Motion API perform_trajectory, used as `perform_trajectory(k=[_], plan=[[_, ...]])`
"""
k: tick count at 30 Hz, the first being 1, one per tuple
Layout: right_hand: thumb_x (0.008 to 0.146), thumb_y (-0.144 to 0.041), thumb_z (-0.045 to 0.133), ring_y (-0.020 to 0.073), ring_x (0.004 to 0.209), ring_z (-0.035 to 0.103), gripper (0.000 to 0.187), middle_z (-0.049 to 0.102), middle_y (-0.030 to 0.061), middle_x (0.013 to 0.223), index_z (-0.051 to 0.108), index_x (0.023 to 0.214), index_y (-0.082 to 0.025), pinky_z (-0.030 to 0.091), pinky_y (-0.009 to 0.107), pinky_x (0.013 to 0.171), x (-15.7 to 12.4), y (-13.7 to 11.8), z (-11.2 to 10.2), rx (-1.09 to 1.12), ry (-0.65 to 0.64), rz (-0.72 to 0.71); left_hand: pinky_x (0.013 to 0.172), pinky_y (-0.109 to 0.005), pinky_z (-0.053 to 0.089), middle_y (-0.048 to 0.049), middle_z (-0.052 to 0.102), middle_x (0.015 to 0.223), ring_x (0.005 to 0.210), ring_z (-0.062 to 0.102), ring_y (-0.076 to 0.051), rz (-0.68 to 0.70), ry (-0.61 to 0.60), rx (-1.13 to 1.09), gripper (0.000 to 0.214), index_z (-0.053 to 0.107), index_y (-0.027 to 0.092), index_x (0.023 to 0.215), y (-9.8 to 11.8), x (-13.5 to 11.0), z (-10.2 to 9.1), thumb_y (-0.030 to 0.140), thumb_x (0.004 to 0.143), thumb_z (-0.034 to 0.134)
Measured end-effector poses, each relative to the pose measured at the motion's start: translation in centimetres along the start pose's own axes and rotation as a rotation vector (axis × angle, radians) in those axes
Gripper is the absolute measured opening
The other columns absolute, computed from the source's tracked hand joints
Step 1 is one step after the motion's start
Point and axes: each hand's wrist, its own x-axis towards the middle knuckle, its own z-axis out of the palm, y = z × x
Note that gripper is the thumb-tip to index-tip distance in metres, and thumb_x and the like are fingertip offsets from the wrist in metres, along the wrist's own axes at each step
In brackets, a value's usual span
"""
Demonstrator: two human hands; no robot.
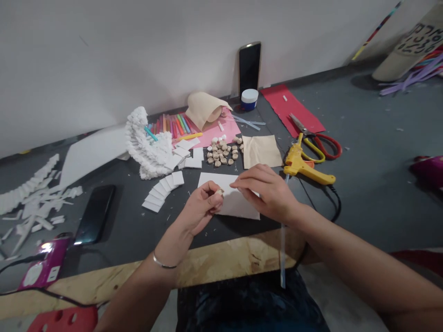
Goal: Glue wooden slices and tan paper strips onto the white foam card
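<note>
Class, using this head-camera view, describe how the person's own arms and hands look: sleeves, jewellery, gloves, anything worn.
Both arms are bare, with no sleeves in view. The left hand and right hand wear no gloves, and no rings show. The left wrist carries a thin silver bangle. No watch or other band shows on either arm.

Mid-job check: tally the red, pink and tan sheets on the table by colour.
Red: 1 (red sheet)
Pink: 1 (pink sheet)
Tan: 2 (flat tan sheet, curled tan sheet)
Total: 4
</note>
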Motion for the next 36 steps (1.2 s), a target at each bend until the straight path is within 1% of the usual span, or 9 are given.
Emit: perform_trajectory(k=[2,5,10,14,19,22,27,31,36], plan=[[0.093,-0.015,0.051,0.0192,0.083,0.060,0.021,0.071,0.0079,0.091,0.070,0.097,-0.021,0.046,0.035,0.074,-0.2,0.5,0.4,0.006,-0.003,0.042,0.050,-0.018,0.028,0.0038,0.050,0.063,0.053,0.039,-0.005,0.025,-0.005,0.111,0.040,0.058,0.015,0.076,0.8,-0.3,-0.4,0.038,0.060,0.087],[0.092,-0.015,0.051,0.0202,0.082,0.059,0.020,0.071,0.0081,0.090,0.071,0.096,-0.019,0.045,0.035,0.073,-0.7,1.1,1.0,-0.013,-0.079,0.052,0.056,-0.019,0.035,0.0014,0.056,0.068,0.060,0.047,-0.008,0.035,-0.002,0.381,0.035,0.061,0.015,0.076,2.5,-1.4,-1.1,0.035,0.061,0.086],[0.090,-0.015,0.053,0.0218,0.085,0.058,0.020,0.070,0.0091,0.093,0.072,0.097,-0.018,0.045,0.037,0.075,-1.7,1.5,2.0,-0.027,-0.248,0.003,0.059,-0.021,0.039,0.0001,0.061,0.070,0.064,0.053,-0.011,-0.117,0.069,0.880,0.025,0.066,0.016,0.081,4.8,-4.9,-3.3,0.031,0.067,0.081],[0.091,-0.017,0.051,0.0221,0.085,0.057,0.022,0.069,0.0093,0.094,0.073,0.095,-0.018,0.045,0.037,0.077,-2.4,1.3,2.4,-0.038,-0.305,-0.002,0.056,-0.022,0.036,0.0003,0.062,0.065,0.061,0.055,-0.013,-0.189,0.156,1.218,0.012,0.067,0.017,0.077,5.8,-7.3,-5.5,0.025,0.070,0.074],[0.090,-0.016,0.052,0.0226,0.085,0.058,0.022,0.069,0.0080,0.096,0.072,0.096,-0.023,0.045,0.038,0.076,-2.7,1.3,2.6,-0.033,-0.311,-0.016,0.057,-0.024,0.032,0.0003,0.064,0.066,0.061,0.056,-0.014,-0.282,0.072,1.494,0.003,0.065,0.018,0.075,6.5,-8.3,-6.2,0.021,0.074,0.065],[0.091,-0.018,0.051,0.0227,0.084,0.058,0.023,0.069,0.0079,0.095,0.073,0.096,-0.024,0.046,0.039,0.076,-2.8,1.2,2.6,-0.020,-0.305,-0.016,0.056,-0.024,0.028,0.0004,0.062,0.065,0.060,0.053,-0.014,-0.254,0.036,1.607,0.004,0.063,0.019,0.071,6.5,-8.0,-6.0,0.020,0.074,0.065],[0.093,-0.021,0.047,0.0225,0.084,0.058,0.027,0.069,0.0085,0.095,0.074,0.096,-0.020,0.048,0.039,0.077,-2.6,1.0,2.5,-0.029,-0.310,-0.021,0.058,-0.025,0.025,0.0001,0.061,0.064,0.060,0.051,-0.014,-0.199,0.039,1.651,0.010,0.060,0.019,0.067,6.0,-7.8,-5.7,0.016,0.074,0.066],[0.093,-0.021,0.046,0.0217,0.081,0.057,0.028,0.069,0.0081,0.093,0.075,0.095,-0.021,0.048,0.038,0.076,-2.4,0.8,2.4,-0.014,-0.303,-0.032,0.060,-0.026,0.026,-0.0011,0.061,0.067,0.063,0.051,-0.016,-0.089,0.123,1.640,0.010,0.061,0.020,0.070,5.2,-8.7,-5.4,0.014,0.077,0.065],[0.093,-0.020,0.048,0.0221,0.086,0.059,0.027,0.070,0.0083,0.095,0.074,0.097,-0.021,0.048,0.038,0.080,-2.4,0.9,2.3,-0.015,-0.298,-0.058,0.065,-0.026,0.030,-0.0037,0.062,0.075,0.070,0.053,-0.018,0.036,0.251,1.590,0.006,0.065,0.021,0.077,3.8,-10.0,-5.2,0.015,0.079,0.068]])
